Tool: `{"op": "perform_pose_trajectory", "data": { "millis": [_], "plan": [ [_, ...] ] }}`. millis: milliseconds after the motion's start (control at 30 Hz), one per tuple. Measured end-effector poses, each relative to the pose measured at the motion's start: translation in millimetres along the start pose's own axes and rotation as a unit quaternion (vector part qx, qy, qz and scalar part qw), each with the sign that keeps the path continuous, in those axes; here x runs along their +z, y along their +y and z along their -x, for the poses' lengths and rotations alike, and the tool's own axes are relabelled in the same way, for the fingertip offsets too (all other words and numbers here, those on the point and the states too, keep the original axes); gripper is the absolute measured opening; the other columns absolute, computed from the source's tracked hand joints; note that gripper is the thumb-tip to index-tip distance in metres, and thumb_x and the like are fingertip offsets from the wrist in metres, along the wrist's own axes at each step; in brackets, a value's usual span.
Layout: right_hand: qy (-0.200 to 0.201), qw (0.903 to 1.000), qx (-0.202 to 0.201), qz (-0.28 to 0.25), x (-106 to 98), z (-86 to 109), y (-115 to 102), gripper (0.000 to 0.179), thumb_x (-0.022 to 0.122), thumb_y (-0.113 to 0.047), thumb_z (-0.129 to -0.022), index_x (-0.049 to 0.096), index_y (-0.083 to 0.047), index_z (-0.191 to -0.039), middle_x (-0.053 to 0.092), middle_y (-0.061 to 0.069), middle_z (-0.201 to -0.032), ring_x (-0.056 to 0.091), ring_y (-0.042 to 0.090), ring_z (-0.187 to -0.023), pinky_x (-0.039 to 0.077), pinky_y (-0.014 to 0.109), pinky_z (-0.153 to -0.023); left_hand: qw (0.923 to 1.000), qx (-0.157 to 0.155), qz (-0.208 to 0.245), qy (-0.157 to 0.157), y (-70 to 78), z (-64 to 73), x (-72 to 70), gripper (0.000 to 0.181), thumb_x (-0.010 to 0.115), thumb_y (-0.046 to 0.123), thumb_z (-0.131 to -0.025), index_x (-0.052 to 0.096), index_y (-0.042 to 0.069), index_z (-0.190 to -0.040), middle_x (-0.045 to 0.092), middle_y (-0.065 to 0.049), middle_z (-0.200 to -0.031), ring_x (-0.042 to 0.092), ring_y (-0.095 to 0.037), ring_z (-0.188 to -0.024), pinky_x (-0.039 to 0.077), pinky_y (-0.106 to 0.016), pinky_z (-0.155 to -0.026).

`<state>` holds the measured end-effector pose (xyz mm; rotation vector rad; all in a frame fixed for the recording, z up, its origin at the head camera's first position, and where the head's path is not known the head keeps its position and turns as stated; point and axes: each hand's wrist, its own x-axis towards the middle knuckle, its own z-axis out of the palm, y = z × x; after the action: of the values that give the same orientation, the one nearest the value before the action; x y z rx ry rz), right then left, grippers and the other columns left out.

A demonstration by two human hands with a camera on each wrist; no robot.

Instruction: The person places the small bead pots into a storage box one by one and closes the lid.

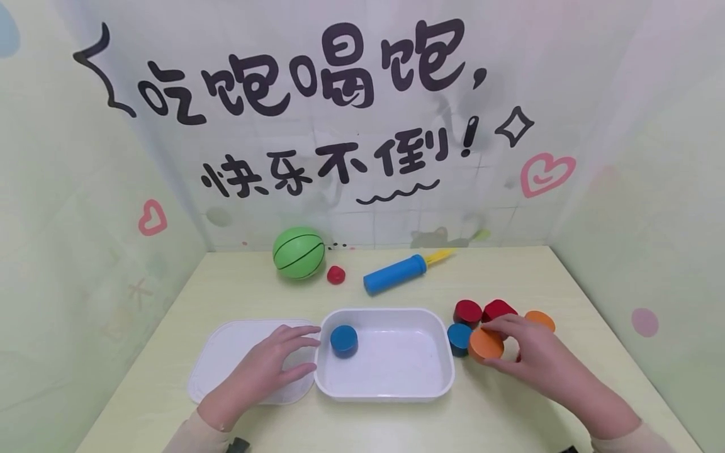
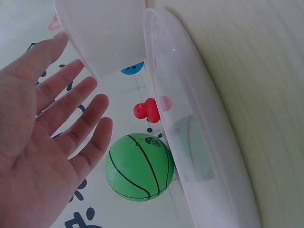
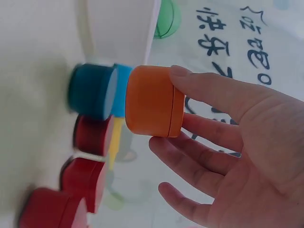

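Between thumb and fingers, my right hand (image 1: 535,352) pinches a round orange tin (image 1: 486,345); the right wrist view shows the tin (image 3: 153,101) raised off the table, a lid seam round it. Around it stand a blue tin (image 1: 459,340), red tins (image 1: 467,312) and another orange tin (image 1: 540,320); a further red one is mostly hidden behind the hand. A white rectangular box (image 1: 396,371) holds one blue tin (image 1: 344,341) at its left end. My left hand (image 1: 274,362) has its fingers extended at the box's left rim; whether they touch it I cannot tell.
A flat white lid (image 1: 226,355) lies left of the box, partly under the left hand. Along the back are a green ball (image 1: 299,253), a small red toy (image 1: 336,275) and a blue pump (image 1: 394,275) with a yellow tip. Printed curtains (image 1: 374,226) enclose the table.
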<state>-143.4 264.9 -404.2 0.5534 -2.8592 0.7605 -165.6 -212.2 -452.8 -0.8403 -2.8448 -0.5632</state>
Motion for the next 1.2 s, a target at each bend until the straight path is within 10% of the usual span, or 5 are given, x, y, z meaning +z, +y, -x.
{"op": "perform_pose_trajectory", "data": {
  "millis": [267,1200],
  "plan": [
    [0.008,0.9991,-0.034,0.025,5.5,-7.1,-33.3,0.052,0.094,-0.024,-0.074,0.074,-0.018,-0.121,0.070,-0.010,-0.114,0.066,0.007,-0.097,0.062,0.026,-0.081,1.0000,0.000,0.003,0.000,1.0,-1.1,1.0,0.037,0.080,0.040,-0.090,0.074,0.027,-0.124,0.061,0.010,-0.145,0.059,-0.015,-0.128,0.058,-0.041,-0.101],
    [-0.180,0.9780,-0.065,-0.084,92.8,-73.9,-130.6,0.051,0.085,-0.038,-0.086,0.071,-0.022,-0.132,0.070,-0.011,-0.126,0.063,0.012,-0.117,0.058,0.037,-0.103,0.9982,-0.048,0.020,-0.029,3.0,-3.5,0.9,0.038,0.081,0.040,-0.090,0.074,0.028,-0.125,0.060,0.010,-0.147,0.057,-0.019,-0.133,0.056,-0.047,-0.105]
  ]
}}
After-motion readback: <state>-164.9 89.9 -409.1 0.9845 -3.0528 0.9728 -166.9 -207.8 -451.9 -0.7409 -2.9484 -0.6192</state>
